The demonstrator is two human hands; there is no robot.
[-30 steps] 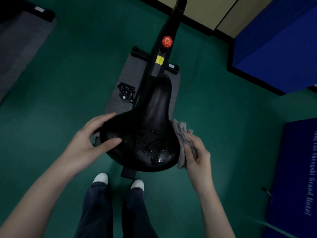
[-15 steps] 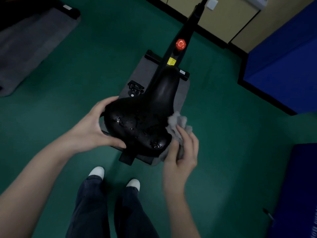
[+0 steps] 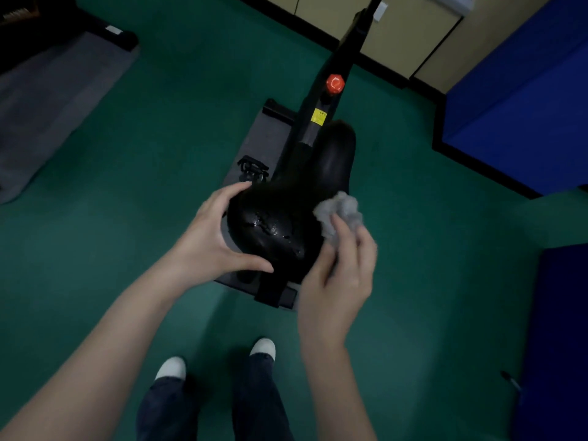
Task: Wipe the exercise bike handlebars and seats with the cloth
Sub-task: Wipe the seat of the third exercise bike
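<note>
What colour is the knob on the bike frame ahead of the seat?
Red-orange; the knob on the black bike frame shows in the head view.

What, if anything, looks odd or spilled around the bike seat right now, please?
Shiny wet droplets sit on the wide rear of the black seat, unwiped; the grey cloth in the right hand is at the seat's right edge.

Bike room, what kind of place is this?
Probably a gym: an exercise bike with its seat and red knob, green floor, and blue pads by the wall.
</note>
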